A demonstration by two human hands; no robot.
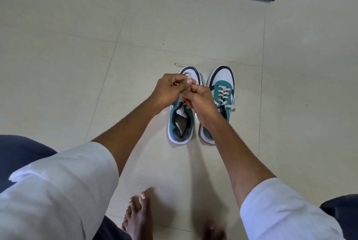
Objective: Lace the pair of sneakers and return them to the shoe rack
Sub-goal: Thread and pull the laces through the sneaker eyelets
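Two sneakers point(201, 104), two hands pinching one lace point(188, 76)

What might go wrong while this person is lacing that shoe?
The lace is pinched between both hands, left hand and right hand, above the left sneaker; a slip could pull it back out. A loose lace end trails on the floor by the toe and could snag or be stepped on.

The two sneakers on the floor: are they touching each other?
Apart. The head view shows a strip of bare floor between the left sneaker and the right sneaker, visible at the toes and the heels.
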